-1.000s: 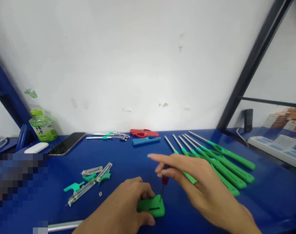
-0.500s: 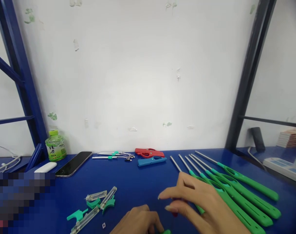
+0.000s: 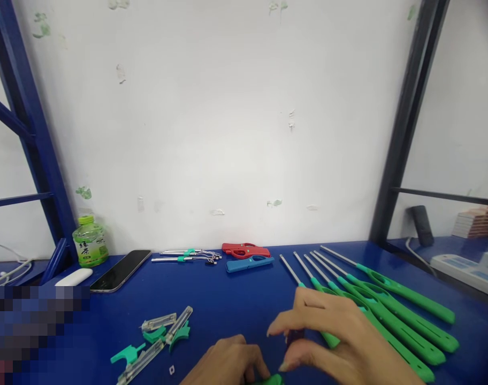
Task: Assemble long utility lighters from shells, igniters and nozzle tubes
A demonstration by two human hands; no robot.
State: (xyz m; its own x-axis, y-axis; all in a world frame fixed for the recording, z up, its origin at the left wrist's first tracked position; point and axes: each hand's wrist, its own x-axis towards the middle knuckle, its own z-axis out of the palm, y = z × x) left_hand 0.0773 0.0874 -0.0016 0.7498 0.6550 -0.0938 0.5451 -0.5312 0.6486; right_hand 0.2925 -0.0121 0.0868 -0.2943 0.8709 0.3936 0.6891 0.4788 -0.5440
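Note:
My left hand (image 3: pixel 230 363) is at the bottom edge, its fingers curled around a green plastic piece (image 3: pixel 273 380) that mostly lies out of view. To its right, my right hand (image 3: pixel 336 337) has bent fingers, with a small dark red object (image 3: pixel 295 337) between finger and thumb; most of that object is hidden. Green long-necked lighters (image 3: pixel 396 321) with metal tubes lie side by side beyond and to the right of this hand. Left of my left hand are clear fuel tubes (image 3: pixel 142 362) and teal trigger pieces (image 3: pixel 127 354), loosely heaped, with a tiny pale part (image 3: pixel 172 369) nearby.
Metal tubes with wires (image 3: pixel 183 258), red lighter shells (image 3: pixel 246 251) and a blue shell (image 3: pixel 250 263) lie near the wall. At the left stand a green-tea bottle (image 3: pixel 90 243), a phone (image 3: pixel 121 270) and a white case (image 3: pixel 74 277). A power strip (image 3: pixel 466 272) sits at the far right.
My right hand has shifted slightly right, its index finger and thumb farther apart, and the dark red object shows more between them. My left hand stays nearly in place; more of the green piece shows.

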